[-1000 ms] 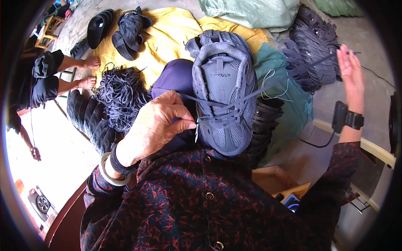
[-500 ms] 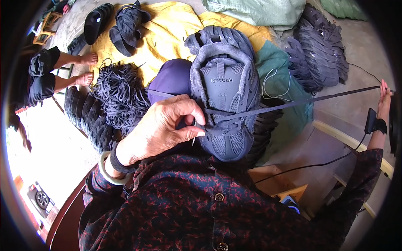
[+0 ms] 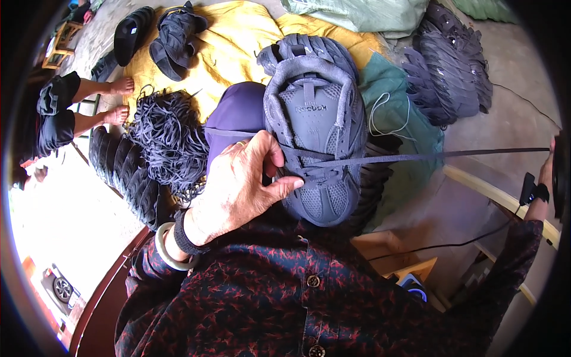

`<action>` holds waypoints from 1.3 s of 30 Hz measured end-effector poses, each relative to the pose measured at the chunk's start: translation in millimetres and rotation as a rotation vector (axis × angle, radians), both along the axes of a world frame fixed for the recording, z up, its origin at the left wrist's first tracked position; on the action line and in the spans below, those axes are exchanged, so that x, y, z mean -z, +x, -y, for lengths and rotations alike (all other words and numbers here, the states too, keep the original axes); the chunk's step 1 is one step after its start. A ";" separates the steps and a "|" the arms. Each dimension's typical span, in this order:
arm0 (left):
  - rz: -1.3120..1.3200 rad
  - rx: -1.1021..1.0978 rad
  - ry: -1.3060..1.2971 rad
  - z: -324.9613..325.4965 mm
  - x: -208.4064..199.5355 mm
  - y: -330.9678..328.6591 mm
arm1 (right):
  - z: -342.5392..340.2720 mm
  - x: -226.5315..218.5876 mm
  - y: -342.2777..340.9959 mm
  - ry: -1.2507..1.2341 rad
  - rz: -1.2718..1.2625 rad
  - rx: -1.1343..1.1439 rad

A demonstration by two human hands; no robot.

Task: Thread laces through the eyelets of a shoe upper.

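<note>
The right hand (image 3: 547, 169) has swung outward, straightening the gray lace (image 3: 464, 153), slack seemingly taken up; the left hand (image 3: 237, 184) touches the running sneaker (image 3: 326, 202); I cannot tell either grip's closure.

Shoe (image 3: 318, 128), grey: one. Stretched lace (image 3: 446, 154): one. Heap of laces (image 3: 166, 140): one. The wearer's hands numbered two, left hand (image 3: 241, 181) and right hand (image 3: 547, 169). There were one white bangle (image 3: 168, 249), two black wristbands (image 3: 188, 231), two green sacks (image 3: 363, 15) and another person's two bare feet (image 3: 119, 87).
</note>
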State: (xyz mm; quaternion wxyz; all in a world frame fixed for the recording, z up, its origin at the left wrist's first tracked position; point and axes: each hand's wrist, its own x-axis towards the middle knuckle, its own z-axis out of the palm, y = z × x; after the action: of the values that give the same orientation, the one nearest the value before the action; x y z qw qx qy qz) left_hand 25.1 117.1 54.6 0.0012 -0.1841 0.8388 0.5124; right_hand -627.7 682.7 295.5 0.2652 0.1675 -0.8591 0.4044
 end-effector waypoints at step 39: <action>-0.027 -0.032 -0.004 37.5 -33.7 6.9 | 372.1 192.0 466.0 0.307 0.729 -0.914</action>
State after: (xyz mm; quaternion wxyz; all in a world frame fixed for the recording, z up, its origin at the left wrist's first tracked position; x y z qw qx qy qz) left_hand 32.0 79.6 88.4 -0.0187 -0.1907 0.8366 0.5133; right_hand -161.6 310.6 103.6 -0.2743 0.4066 -0.7842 0.3800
